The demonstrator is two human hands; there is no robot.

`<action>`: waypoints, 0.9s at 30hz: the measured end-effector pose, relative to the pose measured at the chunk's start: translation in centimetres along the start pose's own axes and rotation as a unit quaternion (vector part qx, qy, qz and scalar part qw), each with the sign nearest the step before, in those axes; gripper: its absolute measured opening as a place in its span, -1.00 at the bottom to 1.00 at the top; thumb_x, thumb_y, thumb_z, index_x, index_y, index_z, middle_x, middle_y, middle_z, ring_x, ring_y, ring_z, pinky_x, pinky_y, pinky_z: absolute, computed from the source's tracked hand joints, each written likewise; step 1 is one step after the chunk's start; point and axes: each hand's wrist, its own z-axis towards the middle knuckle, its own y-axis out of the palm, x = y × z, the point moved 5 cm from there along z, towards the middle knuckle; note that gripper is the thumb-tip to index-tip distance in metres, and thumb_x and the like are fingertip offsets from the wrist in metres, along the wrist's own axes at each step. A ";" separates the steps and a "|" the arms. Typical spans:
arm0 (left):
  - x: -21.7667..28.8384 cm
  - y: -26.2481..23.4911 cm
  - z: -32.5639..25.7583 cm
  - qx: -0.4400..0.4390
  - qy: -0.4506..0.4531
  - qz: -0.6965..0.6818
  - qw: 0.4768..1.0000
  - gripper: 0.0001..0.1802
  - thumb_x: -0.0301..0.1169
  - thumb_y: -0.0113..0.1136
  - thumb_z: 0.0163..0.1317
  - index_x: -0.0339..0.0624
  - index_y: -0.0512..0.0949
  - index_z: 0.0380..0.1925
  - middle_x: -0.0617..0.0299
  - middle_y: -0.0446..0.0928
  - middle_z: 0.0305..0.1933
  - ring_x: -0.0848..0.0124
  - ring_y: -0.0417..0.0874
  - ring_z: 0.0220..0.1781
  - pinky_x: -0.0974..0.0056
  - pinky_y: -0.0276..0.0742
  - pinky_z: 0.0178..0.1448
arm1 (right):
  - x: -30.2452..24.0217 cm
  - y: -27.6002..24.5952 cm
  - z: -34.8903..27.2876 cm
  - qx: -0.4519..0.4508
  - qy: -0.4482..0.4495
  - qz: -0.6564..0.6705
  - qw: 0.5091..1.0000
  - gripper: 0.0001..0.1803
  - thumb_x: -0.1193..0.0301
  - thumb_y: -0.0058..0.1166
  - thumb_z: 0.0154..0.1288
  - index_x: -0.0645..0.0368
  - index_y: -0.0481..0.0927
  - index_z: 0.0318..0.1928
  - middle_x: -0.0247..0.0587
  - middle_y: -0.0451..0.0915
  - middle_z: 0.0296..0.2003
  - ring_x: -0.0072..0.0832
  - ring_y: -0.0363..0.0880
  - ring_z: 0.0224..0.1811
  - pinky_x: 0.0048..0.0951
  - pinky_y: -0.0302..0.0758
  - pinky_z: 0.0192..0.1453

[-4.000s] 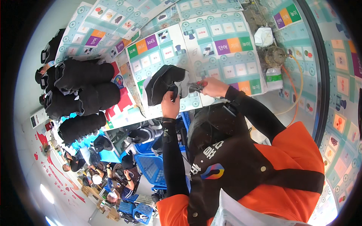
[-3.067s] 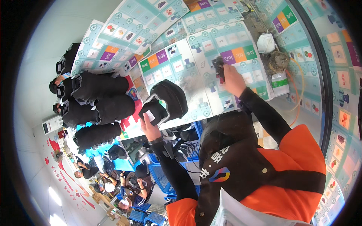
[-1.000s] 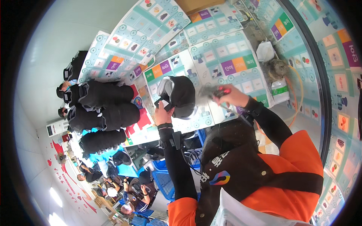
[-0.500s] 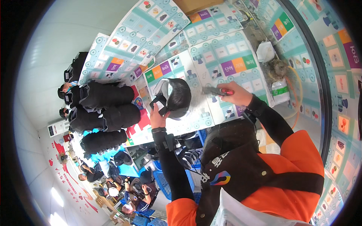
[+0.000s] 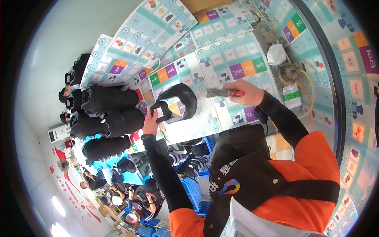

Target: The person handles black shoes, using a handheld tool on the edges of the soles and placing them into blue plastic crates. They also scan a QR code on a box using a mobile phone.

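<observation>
A black, curved piece that looks like a shoe upper (image 5: 189,98) is pinched in my left hand (image 5: 150,123) at its narrow end, beside a small white label. It is tilted over the table, its U-shaped opening facing up, and the printed sheet shows through the gap. To its right, my right hand (image 5: 249,93) is closed around a red-handled tool (image 5: 219,93). The tool's grey, rough-looking head points left toward the black piece, apart from it. The exact kind of tool cannot be made out.
Stacks of nested black pieces (image 5: 108,100) stand at the left. Printed sheets (image 5: 244,55) cover the table. A grey, dusty lump (image 5: 290,74), a yellow hose (image 5: 314,93) and a white-green packet (image 5: 291,96) lie at the right. Blue baskets (image 5: 192,192) sit below; people (image 5: 138,211) work beyond.
My left hand has moved slightly left, and the black piece has turned so its opening shows the table through it. The tool in my right hand has shifted slightly left.
</observation>
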 end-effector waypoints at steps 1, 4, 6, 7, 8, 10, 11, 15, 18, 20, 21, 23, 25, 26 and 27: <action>0.4 -0.2 0.5 -0.007 0.026 0.075 0.997 -0.58 -0.24 0.10 0.47 -0.32 0.43 0.18 0.13 0.61 -0.05 0.35 0.64 -0.05 0.30 0.56 0.03 | -0.4 0.2 0.1 -0.072 0.012 0.004 0.997 -0.78 0.43 0.10 0.11 0.23 0.53 -0.21 -0.01 0.51 -0.49 -0.09 0.55 -0.42 -0.26 0.39 -0.29; 2.0 0.5 0.3 -0.007 0.059 0.165 0.985 -0.60 -0.22 0.10 0.47 -0.29 0.48 0.12 0.14 0.64 -0.11 0.34 0.67 -0.11 0.29 0.56 0.00 | -0.1 1.1 0.5 -0.195 0.017 -0.032 0.980 -0.79 0.44 0.12 0.12 0.24 0.53 -0.21 -0.03 0.52 -0.48 -0.10 0.56 -0.42 -0.27 0.40 -0.29; 2.5 0.3 -0.1 0.007 0.064 0.177 0.982 -0.61 -0.22 0.12 0.45 -0.28 0.50 0.10 0.11 0.66 -0.15 0.29 0.69 -0.12 0.27 0.56 -0.01 | -0.6 0.7 0.8 -0.149 0.019 0.020 0.989 -0.78 0.45 0.10 0.11 0.24 0.54 -0.20 -0.03 0.53 -0.48 -0.10 0.56 -0.42 -0.27 0.40 -0.29; 3.1 0.3 -0.4 0.001 0.114 0.270 0.956 -0.62 -0.23 0.12 0.44 -0.30 0.50 0.08 0.05 0.66 -0.16 0.23 0.70 -0.12 0.24 0.55 -0.01 | -0.6 0.5 1.3 -0.130 0.005 0.009 0.992 -0.75 0.45 0.09 0.10 0.23 0.55 -0.17 -0.02 0.53 -0.49 -0.09 0.56 -0.43 -0.26 0.39 -0.30; 3.5 0.3 -0.8 -0.004 0.160 0.360 0.919 -0.62 -0.24 0.13 0.43 -0.32 0.50 0.06 -0.01 0.66 -0.17 0.18 0.71 -0.12 0.20 0.55 -0.01 | -0.8 0.5 1.5 -0.141 0.001 0.011 0.990 -0.75 0.45 0.09 0.10 0.23 0.55 -0.17 -0.02 0.53 -0.49 -0.09 0.56 -0.43 -0.26 0.39 -0.30; 3.9 1.4 -0.9 -0.002 0.180 0.390 0.903 -0.63 -0.24 0.17 0.40 -0.25 0.50 0.07 -0.14 0.64 -0.16 0.01 0.70 -0.08 0.15 0.54 -0.02 | -1.1 0.6 1.2 -0.185 -0.010 0.025 0.982 -0.71 0.45 0.09 0.09 0.24 0.55 -0.13 -0.01 0.53 -0.50 -0.08 0.56 -0.43 -0.25 0.38 -0.30; 3.8 1.7 -1.3 -0.003 0.170 0.397 0.902 -0.63 -0.23 0.18 0.39 -0.23 0.51 0.07 -0.14 0.64 -0.17 -0.01 0.70 -0.09 0.15 0.54 -0.03 | -0.4 1.3 1.0 -0.212 -0.038 0.002 0.977 -0.69 0.44 0.10 0.09 0.25 0.55 -0.11 0.00 0.54 -0.48 -0.05 0.56 -0.42 -0.24 0.39 -0.29; 3.6 2.1 -2.9 0.017 0.154 0.391 0.907 -0.62 -0.22 0.20 0.37 -0.21 0.50 0.07 -0.15 0.63 -0.21 -0.05 0.69 -0.11 0.13 0.53 -0.05 | 0.5 1.2 1.6 -0.103 -0.034 0.006 0.994 -0.64 0.42 0.10 0.08 0.24 0.56 -0.06 0.03 0.55 -0.47 -0.01 0.57 -0.39 -0.24 0.43 -0.26; 3.0 2.8 -3.5 0.018 0.141 0.411 0.901 -0.62 -0.22 0.20 0.37 -0.20 0.50 0.08 -0.15 0.63 -0.21 -0.04 0.70 -0.12 0.14 0.54 -0.07 | 2.0 1.4 0.4 -0.167 0.023 -0.030 0.985 -0.64 0.41 0.11 0.07 0.24 0.56 -0.07 0.03 0.56 -0.46 -0.02 0.57 -0.38 -0.25 0.43 -0.26; 2.7 2.9 -3.7 0.022 0.142 0.421 0.896 -0.61 -0.23 0.20 0.38 -0.22 0.50 0.08 -0.16 0.63 -0.21 -0.02 0.70 -0.12 0.14 0.54 -0.08 | 2.5 2.0 -0.2 -0.180 0.060 -0.013 0.982 -0.63 0.40 0.12 0.06 0.23 0.56 -0.06 0.01 0.57 -0.45 -0.06 0.59 -0.39 -0.24 0.43 -0.26; 2.7 2.5 -4.1 0.037 0.159 0.402 0.901 -0.61 -0.23 0.19 0.38 -0.24 0.50 0.08 -0.17 0.63 -0.20 -0.01 0.71 -0.13 0.15 0.54 -0.07 | 2.3 1.9 -0.1 -0.135 0.042 -0.001 0.990 -0.63 0.40 0.13 0.06 0.23 0.56 -0.07 0.01 0.58 -0.45 -0.09 0.59 -0.38 -0.25 0.43 -0.25; 2.2 1.4 -4.9 0.060 0.176 0.391 0.901 -0.58 -0.22 0.18 0.39 -0.29 0.50 0.08 -0.17 0.64 -0.17 -0.01 0.71 -0.11 0.16 0.54 -0.03 | 2.3 2.1 -0.4 -0.152 0.060 0.005 0.987 -0.61 0.40 0.14 0.07 0.22 0.58 -0.04 0.00 0.59 -0.43 -0.14 0.61 -0.37 -0.27 0.44 -0.22; 0.5 -0.7 -5.4 0.073 0.148 0.373 0.913 -0.58 -0.21 0.17 0.39 -0.29 0.50 0.09 -0.15 0.65 -0.16 0.01 0.71 -0.09 0.16 0.54 -0.02 | 2.4 3.9 -0.6 -0.221 0.062 0.027 0.973 -0.57 0.40 0.14 0.10 0.23 0.59 0.03 0.01 0.62 -0.37 -0.16 0.62 -0.30 -0.30 0.46 -0.15; -0.9 -2.3 -6.0 0.079 0.122 0.355 0.924 -0.58 -0.21 0.16 0.40 -0.28 0.51 0.10 -0.13 0.65 -0.16 0.03 0.71 -0.08 0.16 0.54 -0.01 | 2.8 5.1 -0.8 -0.240 0.075 0.053 0.966 -0.53 0.35 0.19 0.14 0.25 0.58 0.07 0.05 0.64 -0.31 -0.17 0.64 -0.26 -0.28 0.46 -0.09; -2.2 -3.0 -6.8 0.122 0.122 0.340 0.924 -0.58 -0.19 0.14 0.42 -0.27 0.51 0.12 -0.12 0.65 -0.17 0.06 0.71 -0.06 0.15 0.54 -0.01 | 3.4 5.8 -1.3 -0.196 0.078 0.058 0.976 -0.52 0.31 0.22 0.17 0.27 0.57 0.09 0.04 0.66 -0.27 -0.19 0.65 -0.24 -0.29 0.47 -0.07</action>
